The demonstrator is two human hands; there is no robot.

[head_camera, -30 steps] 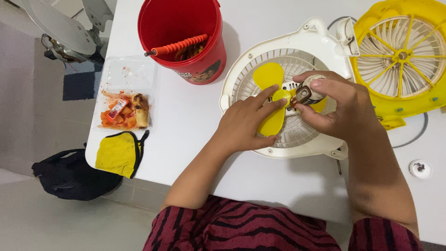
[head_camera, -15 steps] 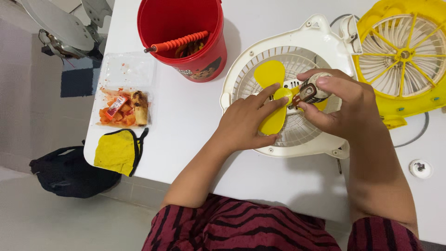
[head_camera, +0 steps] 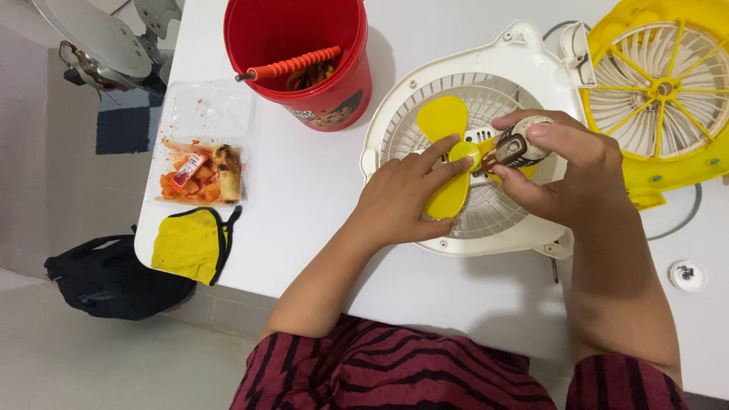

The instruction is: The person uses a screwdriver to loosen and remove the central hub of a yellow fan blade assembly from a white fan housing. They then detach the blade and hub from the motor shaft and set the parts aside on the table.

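Observation:
My left hand (head_camera: 402, 199) rests on the yellow fan blade (head_camera: 448, 156), with fingers on its hub and lower blade. The blade sits over the white fan housing (head_camera: 425, 91), a round grille lying flat on the white table (head_camera: 319, 190). My right hand (head_camera: 566, 171) is closed around a small fan motor (head_camera: 520, 144), brown and silver, held against the blade's hub. Part of the blade is hidden behind my right hand.
A yellow fan grille cover (head_camera: 661, 83) lies at the far right. A red bucket (head_camera: 300, 57) holds an orange-handled tool (head_camera: 292, 67). A clear food box (head_camera: 199, 163) and a yellow face mask (head_camera: 190, 244) sit at the table's left edge. A small white round part (head_camera: 687, 275) lies right.
Both hands and the motor stay on the blade hub, with hardly any shift. The view has drifted slightly, so everything sits a little higher in the frame.

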